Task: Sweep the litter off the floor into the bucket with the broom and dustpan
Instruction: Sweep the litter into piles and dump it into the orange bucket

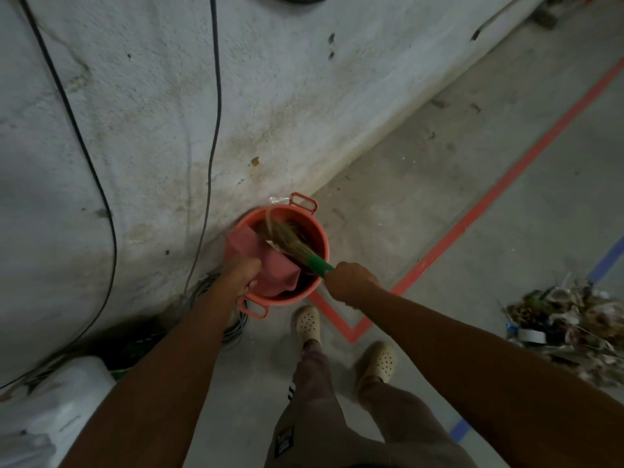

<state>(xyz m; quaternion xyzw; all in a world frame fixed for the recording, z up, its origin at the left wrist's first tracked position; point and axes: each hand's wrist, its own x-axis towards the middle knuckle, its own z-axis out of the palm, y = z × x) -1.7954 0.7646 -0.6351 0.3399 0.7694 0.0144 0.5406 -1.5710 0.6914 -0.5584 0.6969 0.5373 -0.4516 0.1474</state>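
Gripped in the curled fingers of the right hand (351, 282), just right of centre, is the green handle of the broom (290, 243), whose straw bristles are pushed down into the orange bucket (323, 238). The pink dustpan (270, 268) is held by the left hand (244, 271), fingers closed round its handle. It is tipped over the bucket's near-left rim so that its blade is set inside, under the bristles. The bucket is placed on the concrete floor (506, 146) at the foot of the grey wall (152, 113), in the middle of the frame. What seems to be a scrap of clear plastic (279, 199) is seen at its far rim, though this is made uncertain by blur. A pile of litter (570, 325) is seen on the floor at the right edge, well apart from the bucket. A red tape line (472, 211) is laid diagonally between them. Two black cables (216, 96) are hung down the wall at upper left.
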